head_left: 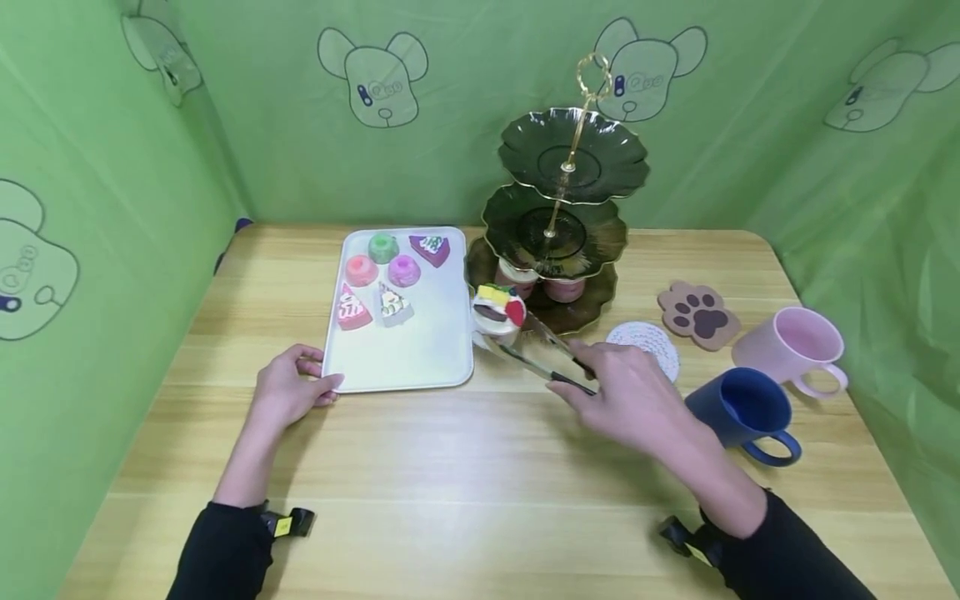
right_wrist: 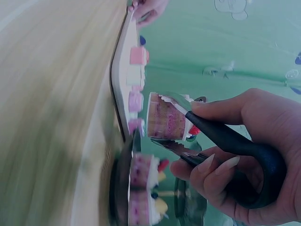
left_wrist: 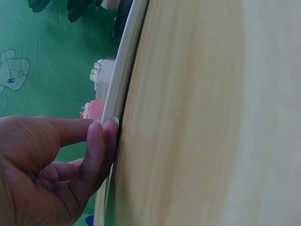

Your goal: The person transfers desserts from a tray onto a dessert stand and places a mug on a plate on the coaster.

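The two hands are apart, each gripping something. To the right of the white tray (head_left: 397,358), the right hand (head_left: 626,392) grips black-handled tongs (right_wrist: 223,136); at the tray's near left corner, the left hand (head_left: 292,385) pinches the rim between thumb and fingers.

The metal tips of the tongs hold a cake cup (head_left: 498,317) off the tabletop (head_left: 420,483), just beside the tray's right edge. It is a short, clear-walled round with pink and tan layers, topped by white cream, a yellow piece, a red fruit, a dark brown oval and a touch of green.

On the tray's far and left parts sit three domed cakes in green, coral and purple, and three wedges: dark magenta, pink and whitish, all with pale topping.

Behind and right of the tray rises a dark, scalloped three-tier stand (head_left: 573,158), two similar cups on its lowest plate. Farther right of the tray lie a white round coaster (head_left: 647,343), a brown paw-shaped coaster (head_left: 686,304), a pink mug (head_left: 772,354) and a blue mug (head_left: 727,408).

Beyond the tray, green cloth (head_left: 480,100) carries outlined bear heads with faint lettering, too indistinct to read surely.
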Demonstrator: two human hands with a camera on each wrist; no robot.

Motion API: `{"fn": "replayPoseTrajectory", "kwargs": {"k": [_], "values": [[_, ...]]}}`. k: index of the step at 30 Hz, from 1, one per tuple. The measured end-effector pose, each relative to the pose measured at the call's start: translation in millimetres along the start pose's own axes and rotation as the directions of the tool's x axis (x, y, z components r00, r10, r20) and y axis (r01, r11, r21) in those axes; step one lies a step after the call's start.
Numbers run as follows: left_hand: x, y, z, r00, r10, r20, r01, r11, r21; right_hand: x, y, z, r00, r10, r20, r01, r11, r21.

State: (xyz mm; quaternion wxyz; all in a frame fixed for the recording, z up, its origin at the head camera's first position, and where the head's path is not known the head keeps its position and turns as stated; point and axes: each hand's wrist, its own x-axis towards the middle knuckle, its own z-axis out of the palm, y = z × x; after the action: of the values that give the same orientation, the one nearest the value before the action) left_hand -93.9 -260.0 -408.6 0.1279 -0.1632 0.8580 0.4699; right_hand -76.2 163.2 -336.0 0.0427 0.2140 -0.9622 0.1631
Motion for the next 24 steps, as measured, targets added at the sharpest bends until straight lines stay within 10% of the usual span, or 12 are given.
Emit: {"fn": "replayPoseTrajectory", "kwargs": {"k": [24], "values": [[3.7,-3.7,0.4,1.0,-0.009,-0.005,0.009,1.0,0.029,8,51,-7,0.989,0.14,0.045,-0.137,0.988,-0.07]]}}
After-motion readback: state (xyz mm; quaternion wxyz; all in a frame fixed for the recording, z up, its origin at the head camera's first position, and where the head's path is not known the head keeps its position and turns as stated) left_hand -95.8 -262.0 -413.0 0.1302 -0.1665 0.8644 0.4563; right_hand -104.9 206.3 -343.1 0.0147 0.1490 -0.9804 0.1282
